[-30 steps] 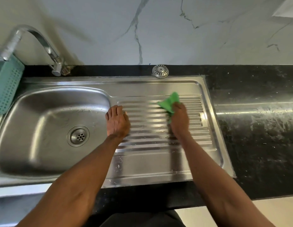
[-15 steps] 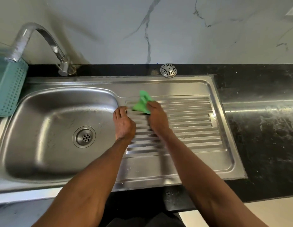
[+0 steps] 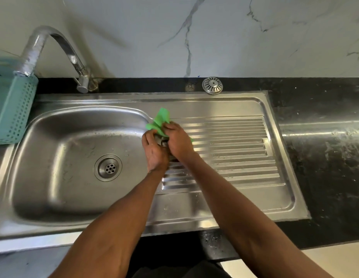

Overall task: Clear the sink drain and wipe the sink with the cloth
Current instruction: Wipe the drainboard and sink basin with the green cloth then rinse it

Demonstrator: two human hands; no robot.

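Head view: I look down on both hands meeting at the ridge between bowl and drainboard.
Right fingers: curled round the green cloth, bunching it; I read this as a firm hold.
Right hand: knuckles up, lying over the first ribs of the drainboard, touching the left hand.
Left fingers: bent at the lower edge of the cloth and touching it; I cannot tell whether they truly grip it or only rest against it.
Left hand: back facing me, sitting on the bowl's right rim, just beside the right hand.
Cloth: crumpled, one corner sticking up beyond the fingers, a small bit showing past the right hand on the ribs.
Sink: stainless steel, water drops scattered on the bowl wall.
Drain: round, with small holes, on the bowl floor, well apart from the hands to their left.
Strainer cap: slotted metal disc lying on the black bench behind the drainboard.
Tap: curved spout reaching left, its base at the back left of the sink.
Basket: teal, perforated, at the left edge by the spout end.
Wall: pale marble with dark veins.
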